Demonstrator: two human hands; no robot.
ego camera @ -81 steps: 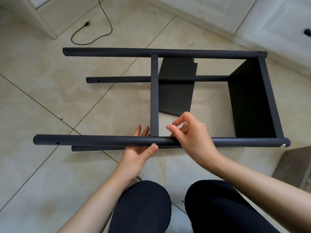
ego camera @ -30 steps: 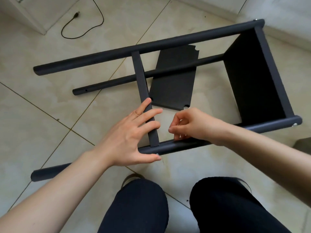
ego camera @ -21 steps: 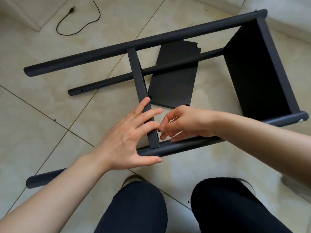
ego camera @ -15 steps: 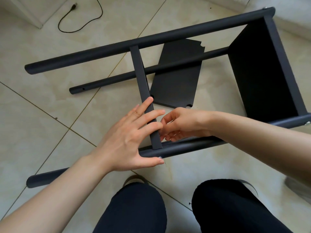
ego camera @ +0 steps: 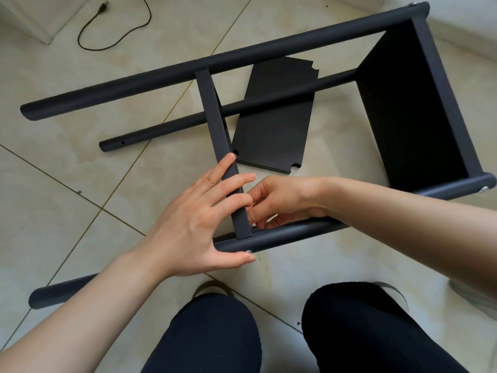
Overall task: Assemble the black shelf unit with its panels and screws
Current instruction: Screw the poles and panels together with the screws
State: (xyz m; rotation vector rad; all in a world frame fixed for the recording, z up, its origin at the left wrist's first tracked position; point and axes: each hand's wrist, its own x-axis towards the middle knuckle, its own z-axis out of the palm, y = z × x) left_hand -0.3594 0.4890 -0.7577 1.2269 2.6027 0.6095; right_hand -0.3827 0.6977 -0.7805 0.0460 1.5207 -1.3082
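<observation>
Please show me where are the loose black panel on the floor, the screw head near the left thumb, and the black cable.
loose black panel (ego camera: pixel 271 125): head view, middle of its flat face.
screw head (ego camera: pixel 248 251): head view, its silver top on the near pole.
black cable (ego camera: pixel 118 40): head view, the curved part on the floor.

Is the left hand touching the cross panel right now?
Touching. The head view shows the left hand with straight fingers laid across the cross panel's edge, and its thumb under the near pole.

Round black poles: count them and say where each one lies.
3: the far pole on top, the floor pole behind the panels, the near pole closest. Another may be hidden.
</observation>
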